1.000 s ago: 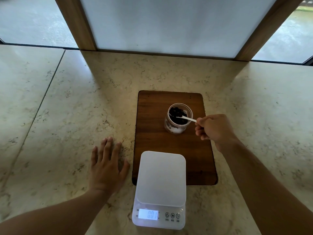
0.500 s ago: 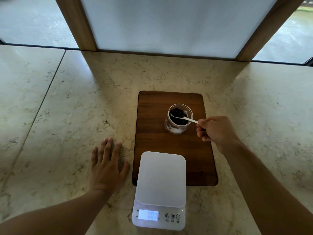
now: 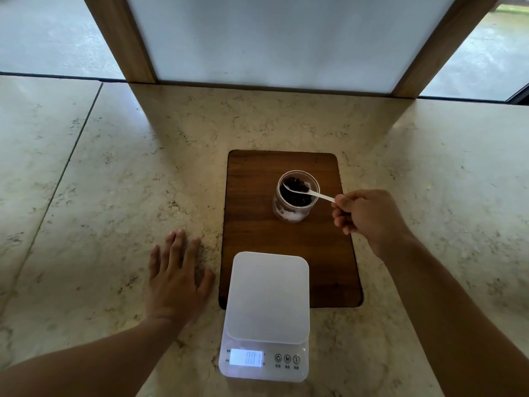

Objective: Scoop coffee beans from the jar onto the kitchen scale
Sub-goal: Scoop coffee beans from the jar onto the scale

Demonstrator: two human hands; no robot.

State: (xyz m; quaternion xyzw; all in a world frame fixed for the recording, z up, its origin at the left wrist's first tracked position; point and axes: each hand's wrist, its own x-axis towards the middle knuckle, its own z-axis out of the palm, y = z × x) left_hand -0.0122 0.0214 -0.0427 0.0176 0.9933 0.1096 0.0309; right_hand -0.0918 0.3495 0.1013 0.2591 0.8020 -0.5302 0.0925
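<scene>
Right hand point(image 3: 369, 216) fingers pinch spoon point(image 3: 309, 191), bowl in jar point(image 3: 296, 196); left hand point(image 3: 177, 279) flat

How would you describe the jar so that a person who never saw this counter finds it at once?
Look at the dark wooden board lying on the marble counter. On its far right part stands a small clear jar of dark coffee beans. It is the only see-through container, and a white spoon reaches into it.

The backlit rectangular display point(image 3: 246, 358) on the front panel of the white plastic kitchen scale point(image 3: 267, 296) reads "0.01", and three round buttons point(image 3: 287, 359) beside it read "C", "M" and "1", with illegibly small captions beneath.
</scene>
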